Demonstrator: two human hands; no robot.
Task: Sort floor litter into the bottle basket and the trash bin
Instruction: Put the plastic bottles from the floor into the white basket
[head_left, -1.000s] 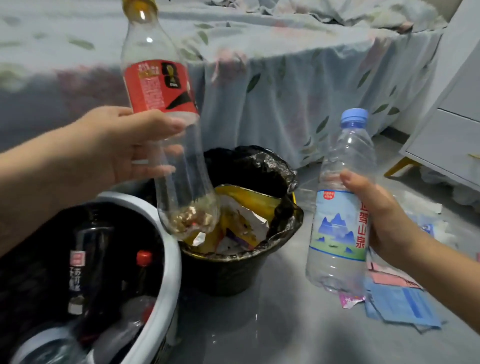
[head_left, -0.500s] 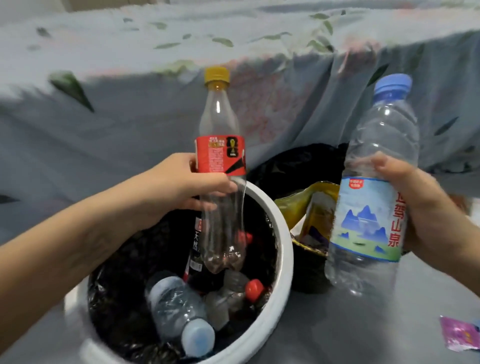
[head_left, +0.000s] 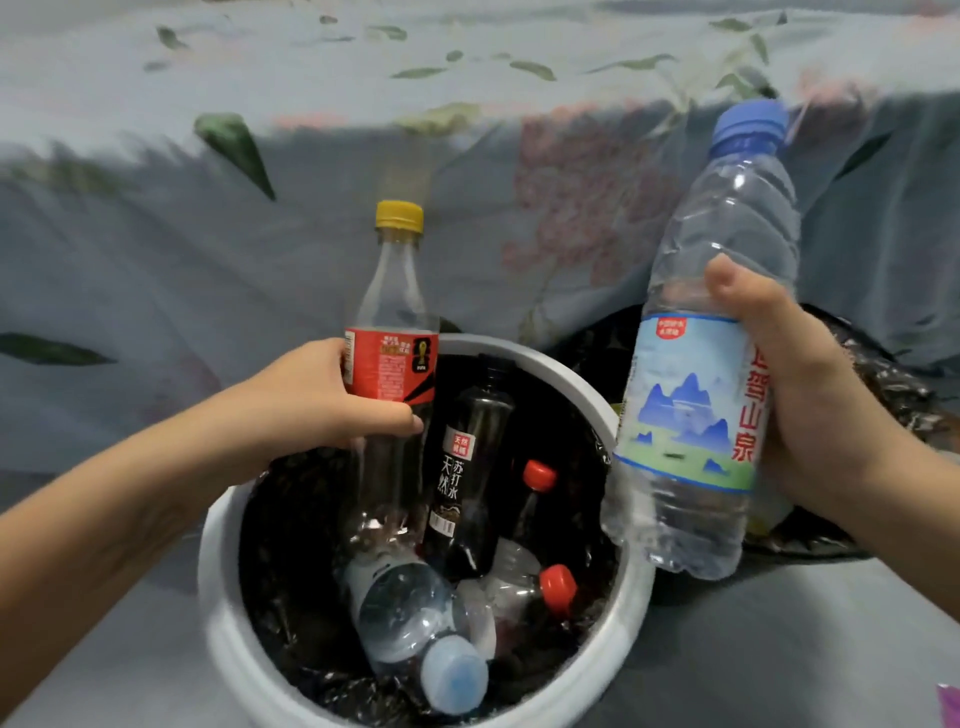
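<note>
My left hand (head_left: 317, 402) grips an empty red-labelled bottle with a yellow cap (head_left: 390, 332), upright, its lower half inside the white bottle basket (head_left: 631, 618). The basket has a black liner and holds several bottles: a black soda-water bottle (head_left: 465, 478), two red-capped ones and a clear one with a pale blue cap (head_left: 415, 629). My right hand (head_left: 815, 405) holds a clear water bottle with a blue cap (head_left: 711, 332), tilted, above the basket's right rim. Behind it sits the trash bin with a black bag (head_left: 893, 379), mostly hidden.
A bed with a grey-blue floral sheet (head_left: 260, 234) hangs down right behind the basket and bin. Grey floor (head_left: 779, 649) lies to the front right, with a purple scrap of litter (head_left: 950, 701) at the frame's right edge.
My left hand has lowered the red-labelled bottle deeper into the basket. My right hand has brought the water bottle closer, over the basket's right rim. The view has shifted toward the basket.
</note>
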